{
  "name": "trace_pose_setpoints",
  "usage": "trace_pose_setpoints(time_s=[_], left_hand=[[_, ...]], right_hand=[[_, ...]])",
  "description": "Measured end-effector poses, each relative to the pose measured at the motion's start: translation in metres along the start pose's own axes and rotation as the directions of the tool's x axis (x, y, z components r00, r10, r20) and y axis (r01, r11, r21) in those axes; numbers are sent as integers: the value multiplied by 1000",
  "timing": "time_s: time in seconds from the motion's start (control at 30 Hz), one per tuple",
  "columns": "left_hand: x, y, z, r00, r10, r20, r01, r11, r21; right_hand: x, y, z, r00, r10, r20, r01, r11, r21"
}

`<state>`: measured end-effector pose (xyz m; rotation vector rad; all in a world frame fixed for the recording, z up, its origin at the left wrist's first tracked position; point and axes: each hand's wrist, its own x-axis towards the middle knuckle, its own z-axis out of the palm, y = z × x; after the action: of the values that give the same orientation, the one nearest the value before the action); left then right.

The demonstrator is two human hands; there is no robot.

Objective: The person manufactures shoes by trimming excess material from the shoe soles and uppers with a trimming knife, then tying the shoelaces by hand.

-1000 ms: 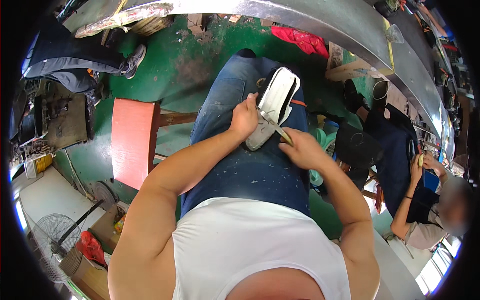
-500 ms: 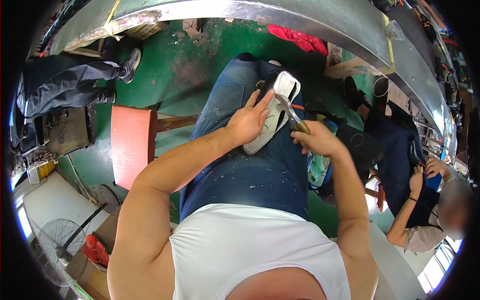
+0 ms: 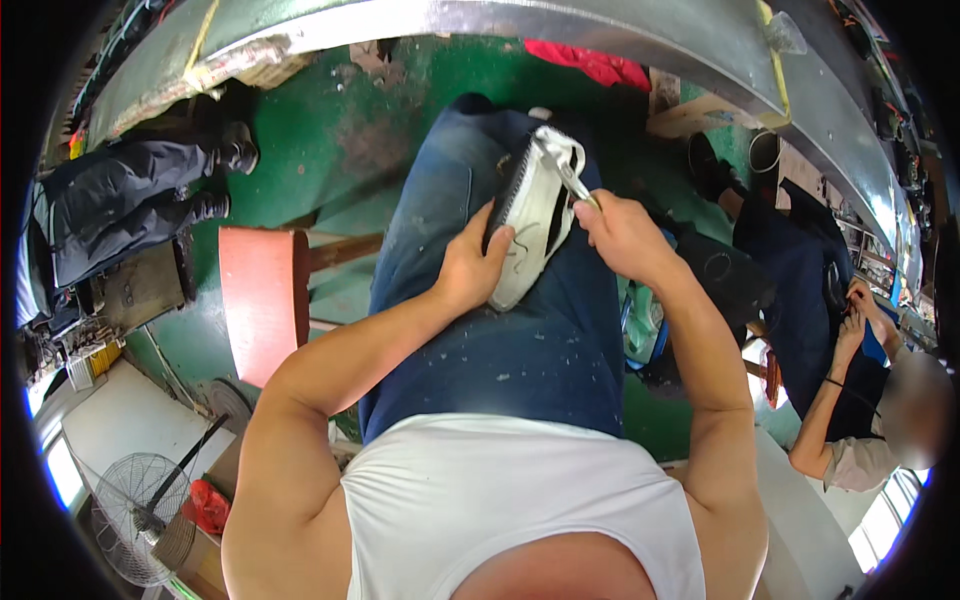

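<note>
A white shoe (image 3: 535, 215) with a dark sole lies along my lap, on blue jeans speckled with pale spots. My left hand (image 3: 470, 268) clasps the shoe at its near end, thumb on the upper. My right hand (image 3: 622, 238) pinches a thin metal tool (image 3: 574, 183) whose tip reaches into the top of the shoe, by the collar. The shoe's far side is hidden behind the hands.
A red stool (image 3: 262, 298) stands at my left on the green floor. A long metal bench (image 3: 560, 25) curves across the top. Another person (image 3: 850, 370) sits at the right, working with both hands. A fan (image 3: 140, 510) and dark clothing (image 3: 110, 205) lie at the left.
The shoe has been turned and raised further up my lap. My right hand has moved up with the tool to the shoe's top; my left hand has shifted to its near end.
</note>
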<state>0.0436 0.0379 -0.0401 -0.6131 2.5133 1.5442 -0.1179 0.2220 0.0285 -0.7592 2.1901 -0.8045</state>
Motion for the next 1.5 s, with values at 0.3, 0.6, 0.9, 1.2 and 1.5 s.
trace_pose_setpoints(time_s=[0.3, 0.6, 0.9, 1.2, 1.5], left_hand=[[-8, 31, -29, 943, -93, 320, 54, 990, 131], [11, 140, -130, 877, 479, 30, -465, 864, -196], [111, 45, -10, 909, 108, 403, -43, 985, -166], [57, 38, -8, 961, 272, 53, -271, 879, 393], [54, 39, -6, 943, 327, -61, -286, 892, 351]], right_hand=[[-60, 44, 55, 980, 166, 107, -187, 954, 235], [-103, 78, 94, 963, 190, -191, 28, 636, 771], [-98, 62, 80, 959, 247, -137, -72, 682, 727], [-83, 24, 20, 982, 144, 122, -184, 878, 443], [-39, 18, -3, 885, 203, 419, -440, 660, 609]])
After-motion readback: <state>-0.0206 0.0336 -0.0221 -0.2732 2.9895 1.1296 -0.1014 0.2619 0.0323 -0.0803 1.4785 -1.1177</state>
